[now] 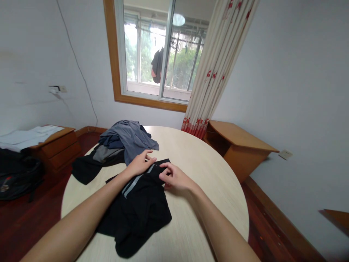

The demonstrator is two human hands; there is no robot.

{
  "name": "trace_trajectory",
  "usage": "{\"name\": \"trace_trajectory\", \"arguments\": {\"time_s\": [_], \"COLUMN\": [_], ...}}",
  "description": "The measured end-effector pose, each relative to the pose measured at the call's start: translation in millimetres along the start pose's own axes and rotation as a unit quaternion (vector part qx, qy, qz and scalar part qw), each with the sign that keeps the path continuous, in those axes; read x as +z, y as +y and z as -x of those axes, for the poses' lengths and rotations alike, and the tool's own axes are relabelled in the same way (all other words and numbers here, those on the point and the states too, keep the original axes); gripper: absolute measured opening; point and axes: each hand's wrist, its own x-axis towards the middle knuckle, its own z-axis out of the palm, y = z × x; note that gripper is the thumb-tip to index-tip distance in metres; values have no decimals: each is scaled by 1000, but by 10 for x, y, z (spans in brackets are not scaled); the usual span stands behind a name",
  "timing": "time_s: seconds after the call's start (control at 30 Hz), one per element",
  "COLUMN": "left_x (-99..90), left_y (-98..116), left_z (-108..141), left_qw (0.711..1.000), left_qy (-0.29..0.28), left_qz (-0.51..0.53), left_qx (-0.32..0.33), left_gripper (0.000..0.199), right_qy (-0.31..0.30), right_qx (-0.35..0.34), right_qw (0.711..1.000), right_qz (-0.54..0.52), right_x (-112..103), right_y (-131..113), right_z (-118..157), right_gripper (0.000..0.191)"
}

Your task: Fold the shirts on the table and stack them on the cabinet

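Note:
A black garment (144,207) with two grey stripes lies rumpled on the round table, its near end bunched up; I cannot tell what kind of garment it is. My left hand (141,162) rests on its far part beside the stripes, with fingers stretched forward and the thumb apart. At the garment's right edge is my right hand (174,176), its fingers curled in against the black cloth. Its fingertips are partly hidden. Just beyond my left hand lies a loose heap of grey and dark clothes (128,134).
The pale round table (196,160) carries the clothes. Behind it are a window and a patterned curtain (209,80). A wooden desk (240,142) stands at the right. To the left are a drawer cabinet (64,147) with papers on top and a black backpack (19,174).

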Motion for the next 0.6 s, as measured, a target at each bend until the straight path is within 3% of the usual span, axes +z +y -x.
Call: {"name": "trace_trajectory", "arguments": {"time_s": [0.07, 0.13, 0.33, 0.43, 0.5, 0.6], "left_x": [41, 62, -19, -139, -194, -184], "left_y": [-16, -53, -90, -107, -149, -233], "left_z": [8, -4, -80, -120, -139, -142], "left_qw": [1000, 1000, 997, 999, 999, 995], "left_qy": [-13, -18, -69, -41, -20, -25], "left_qz": [-1, -3, 7, -9, -32, -92], "left_qx": [7, 11, 18, 5, -4, -3], "left_gripper": [60, 54, 51, 56, 57, 51], "right_qy": [-4, 6, 24, 73, 160, 358], "right_qx": [-33, -62, -53, -105, -141, -156], "right_qw": [996, 985, 964, 978, 976, 920], "right_qz": [81, 159, 260, 164, 52, -43], "right_x": [141, 257, 357, 93, -233, -808], "right_y": [-3, -23, -81, -83, -19, 240], "right_z": [5, 9, -16, -29, -45, -85], "right_gripper": [71, 69, 13, 16, 27, 40]}}
